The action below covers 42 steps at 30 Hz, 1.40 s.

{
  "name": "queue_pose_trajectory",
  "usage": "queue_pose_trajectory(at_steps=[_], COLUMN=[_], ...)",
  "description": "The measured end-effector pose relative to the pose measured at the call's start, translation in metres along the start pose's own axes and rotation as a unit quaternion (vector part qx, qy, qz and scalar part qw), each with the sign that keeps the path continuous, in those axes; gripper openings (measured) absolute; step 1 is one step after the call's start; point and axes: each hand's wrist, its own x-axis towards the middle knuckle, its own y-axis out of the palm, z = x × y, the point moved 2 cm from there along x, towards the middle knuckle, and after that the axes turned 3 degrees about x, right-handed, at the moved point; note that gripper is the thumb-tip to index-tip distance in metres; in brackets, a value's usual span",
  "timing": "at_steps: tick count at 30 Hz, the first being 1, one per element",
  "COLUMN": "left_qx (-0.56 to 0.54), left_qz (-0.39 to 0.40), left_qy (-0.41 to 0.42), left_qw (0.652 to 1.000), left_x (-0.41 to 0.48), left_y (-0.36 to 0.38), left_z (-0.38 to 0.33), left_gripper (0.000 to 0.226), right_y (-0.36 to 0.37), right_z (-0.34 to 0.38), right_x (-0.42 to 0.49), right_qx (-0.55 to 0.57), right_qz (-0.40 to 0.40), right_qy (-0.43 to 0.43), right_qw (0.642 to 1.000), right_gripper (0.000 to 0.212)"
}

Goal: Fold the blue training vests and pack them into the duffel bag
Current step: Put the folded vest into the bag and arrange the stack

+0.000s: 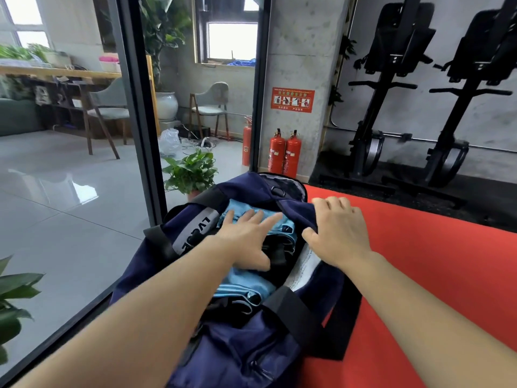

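Vests [246,284], light blue and folded, inside the open bag [237,357]. Presses on the far vest with left hand [243,239], palm flat on the cloth, fingers straight and a little spread. Grips the right edge of the bag opening with right hand [337,231], fingers curled over the dark blue fabric, thumb on the inner side. Bag on the red mat [419,275], just beside a glass wall [84,191]. Behind the bag, at the pillar [299,51], two red extinguishers [284,154]; near them a green plant [190,172].
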Motion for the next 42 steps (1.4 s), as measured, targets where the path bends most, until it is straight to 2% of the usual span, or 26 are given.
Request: queue_pose_trajectory(at_steps=[2,4,6,8,10,12,15,17,21,24,26,28,29,33,37,40,42], left_qx=[-0.037,-0.004,0.053,0.111,0.143,0.144,0.042,-0.059,-0.218,-0.291,-0.276,-0.204,-0.194,-0.28,-0.183,-0.068,-0.026], left_qz=[-0.081,-0.167,-0.174,-0.144,-0.156,-0.2,-0.245,-0.269,-0.351,-0.312,-0.263,-0.206,-0.202,-0.248,-0.31,-0.283,-0.214], left_qy=[-0.009,-0.062,-0.115,-0.124,-0.12,-0.124,-0.167,-0.186,-0.2,-0.165,-0.144,-0.154,-0.157,-0.123,-0.072,-0.027,-0.07], left_qw=[0.996,0.984,0.976,0.976,0.97,0.961,0.954,0.943,0.888,0.889,0.913,0.945,0.947,0.919,0.93,0.956,0.974], left_x=[-0.007,-0.013,-0.015,-0.012,-0.006,0.002,0.01,0.014,0.016,0.023,0.027,0.025,0.022,0.002,-0.052,-0.096,-0.115], left_y=[-0.023,-0.038,-0.038,-0.027,-0.018,-0.016,-0.025,-0.037,-0.059,-0.064,-0.057,-0.04,-0.032,-0.031,-0.026,0.008,0.026], left_z=[0.019,0.047,0.073,0.087,0.093,0.096,0.107,0.122,0.136,0.118,0.108,0.102,0.102,0.106,0.082,0.055,0.051], left_gripper=[0.087,0.074,0.067,0.062,0.057,0.046,0.029,0.031,0.034,0.037,0.035,0.034,0.034,0.041,0.046,0.032,0.047], right_y=[-0.008,-0.01,-0.003,0.008,0.021,0.03,0.038,0.041,0.044,0.045,0.046,0.045,0.045,0.036,0.009,0.001,0.006], right_z=[0.022,0.047,0.07,0.084,0.089,0.087,0.083,0.081,0.082,0.084,0.084,0.084,0.083,0.076,0.088,0.1,0.099], right_x=[0.002,0.006,0.012,0.017,0.019,0.018,0.015,0.015,0.018,0.019,0.018,0.015,0.014,0.005,-0.035,-0.079,-0.1], right_qx=[0.026,0.079,0.109,0.106,0.088,0.076,0.081,0.086,0.078,0.072,0.066,0.06,0.056,0.075,0.1,0.1,0.068], right_qz=[-0.033,0.015,0.101,0.197,0.284,0.31,0.298,0.298,0.283,0.276,0.272,0.27,0.272,0.245,0.141,0.176,0.212], right_qy=[-0.082,-0.142,-0.16,-0.149,-0.124,-0.116,-0.12,-0.122,-0.129,-0.119,-0.122,-0.127,-0.129,-0.124,-0.167,-0.188,-0.176], right_qw=[0.996,0.987,0.976,0.963,0.947,0.941,0.944,0.943,0.947,0.951,0.952,0.952,0.952,0.959,0.971,0.961,0.959], right_gripper=[0.045,0.05,0.056,0.062,0.066,0.065,0.058,0.055,0.053,0.053,0.053,0.054,0.056,0.064,0.072,0.05,0.04])
